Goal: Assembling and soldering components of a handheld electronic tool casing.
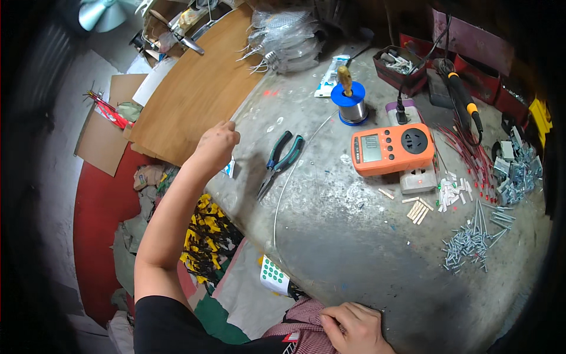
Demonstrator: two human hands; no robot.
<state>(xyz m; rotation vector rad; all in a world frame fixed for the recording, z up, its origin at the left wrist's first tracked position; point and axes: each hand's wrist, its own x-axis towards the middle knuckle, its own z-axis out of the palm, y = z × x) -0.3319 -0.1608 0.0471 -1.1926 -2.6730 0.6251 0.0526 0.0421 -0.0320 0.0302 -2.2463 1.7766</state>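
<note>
Head view: pliers [280, 162] and solder spool [352, 105] lie beyond hands [217, 144].

A single head-worn fisheye view looks steeply down from above the grey workbench [354, 236], close over its near edge. The orange meter [392, 148] sits right of centre; beyond it the bench runs to the far clutter, left of it the floor drops away, edges bending toward the rim
</note>
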